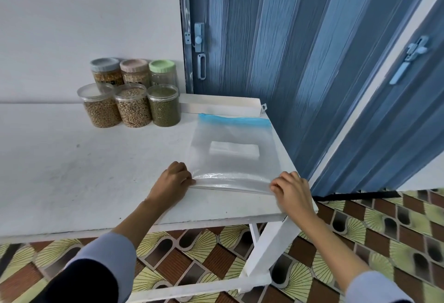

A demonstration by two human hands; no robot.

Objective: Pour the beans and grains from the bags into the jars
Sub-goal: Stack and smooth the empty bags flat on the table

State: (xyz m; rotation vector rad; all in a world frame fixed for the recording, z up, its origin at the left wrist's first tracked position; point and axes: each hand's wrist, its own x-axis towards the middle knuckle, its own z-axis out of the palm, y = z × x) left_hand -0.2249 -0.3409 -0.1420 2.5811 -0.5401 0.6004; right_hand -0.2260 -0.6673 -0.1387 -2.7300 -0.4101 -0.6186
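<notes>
A flat, empty clear zip bag (228, 149) with a blue zip strip lies on the white table (84, 170) near its right edge. My left hand (171, 181) pinches the bag's near left corner and my right hand (292, 191) pinches its near right corner, lifting the near edge into a fold. Several jars stand at the back: clear-lidded ones with tan beans (101, 107), pale brown beans (133, 105) and green grains (164, 105) in front, and grey-lidded (105, 71), pink-lidded (134, 71) and green-lidded (162, 72) ones behind.
A long white box (221, 107) lies behind the bag against the blue folding door (276, 38). The table's right edge and its white leg (269, 247) stand over a patterned floor. A white wall rises behind the jars.
</notes>
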